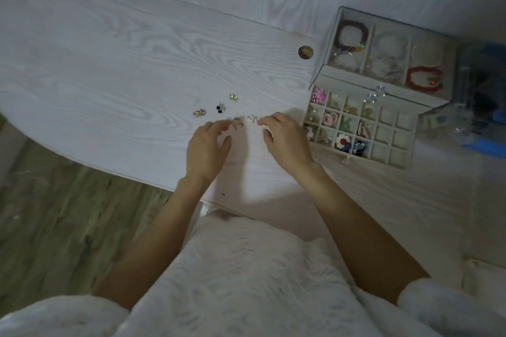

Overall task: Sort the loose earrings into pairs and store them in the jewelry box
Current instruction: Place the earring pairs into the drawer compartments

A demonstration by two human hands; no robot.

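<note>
Both hands, the left hand and right hand, curled their fingers around small pale earrings just left of the open jewelry box, apparently matching a pair, while three loose earrings waited farther left.

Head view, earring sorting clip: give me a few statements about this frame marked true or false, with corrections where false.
1. The jewelry box sits to the right of both hands. True.
2. The earring drawer is pushed shut. False: it is pulled out, its gridded compartments exposed.
3. Three small earring clusters lie on the table beyond the left hand. True: gold earrings, black and white earrings, greenish earrings.
4. The red bracelet lies loose on the table. False: it sits in a top compartment of the box.
5. The right hand rests in the person's lap. False: it is over the table, fingers near small pale earrings.
</note>
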